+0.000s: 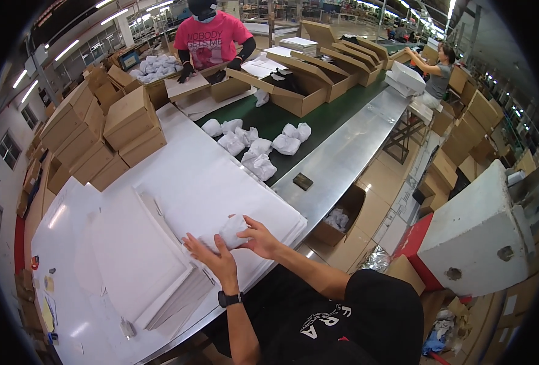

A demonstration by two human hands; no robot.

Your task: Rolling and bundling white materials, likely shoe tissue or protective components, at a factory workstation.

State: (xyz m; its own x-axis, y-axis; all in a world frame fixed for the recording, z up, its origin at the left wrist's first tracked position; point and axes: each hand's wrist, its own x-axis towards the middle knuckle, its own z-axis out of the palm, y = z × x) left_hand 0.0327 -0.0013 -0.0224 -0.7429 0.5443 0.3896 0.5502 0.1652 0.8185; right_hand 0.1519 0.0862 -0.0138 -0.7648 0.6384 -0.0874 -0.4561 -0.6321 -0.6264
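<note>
Bundle, one, white, between one left grip, one right grip.

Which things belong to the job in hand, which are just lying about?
Likely in the job: white bundle in the right hand, left hand against it; white sheets beneath; similar bundles on the green belt.

Probably just lying about: small dark block on the metal ledge; pitted white box at right.

Black shirt worn; short right sleeve cut in same black. White lettering printed across shirt front, set in slanted lines of differing size; small red mark placed beside lettering. Dark watch fitted on left wrist, secured by black strap. Left hand and right hand seen bare.
</note>
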